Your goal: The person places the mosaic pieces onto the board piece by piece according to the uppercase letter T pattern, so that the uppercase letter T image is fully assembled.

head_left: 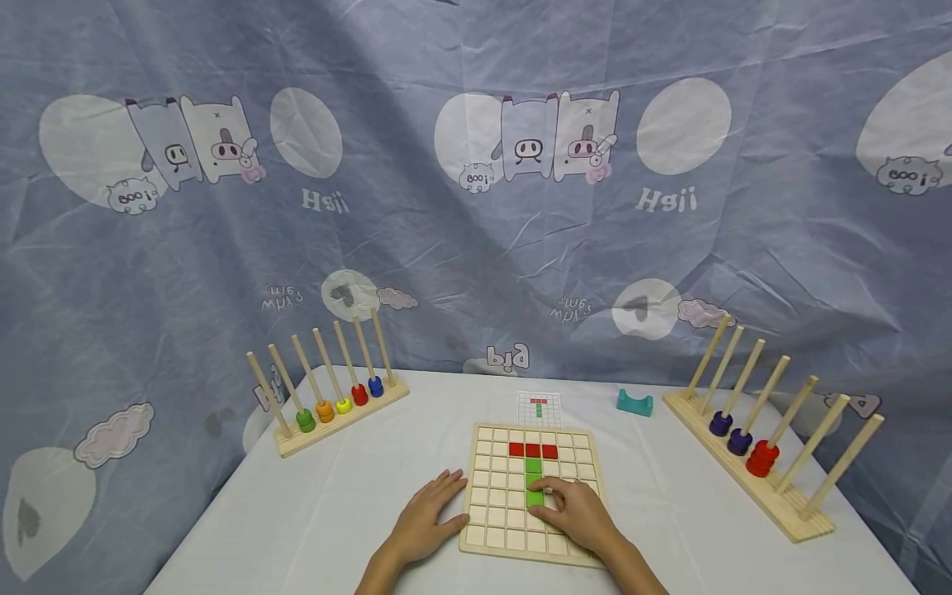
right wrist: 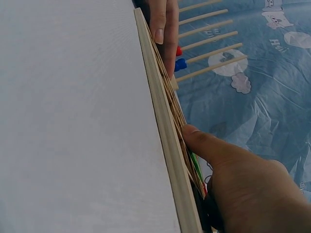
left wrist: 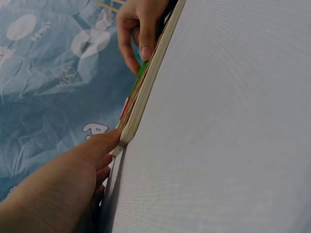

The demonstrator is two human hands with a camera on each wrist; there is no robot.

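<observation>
A wooden grid board [head_left: 487,550] lies on the white table. Three red tiles [head_left: 516,449] form a row near its top, with green tiles [head_left: 534,465] in a column beneath the middle one. My right hand [head_left: 583,516] is over the board, thumb and index finger at opposite edges of the lowest green tile [head_left: 535,499], pinching it. At the board's left edge rests my left hand [head_left: 424,519], thumb and fingertips touching the rim, fingers fairly straight. In the left wrist view, the left thumb lies against the board's corner [left wrist: 127,136].
Behind the board is a small printed card [head_left: 539,409] with a matching red and green pattern. A teal curved block [head_left: 635,402] sits to its right. Wooden peg racks with coloured rings stand at left [head_left: 342,420] and right [head_left: 744,471]. A patterned curtain [head_left: 476,248] hangs behind.
</observation>
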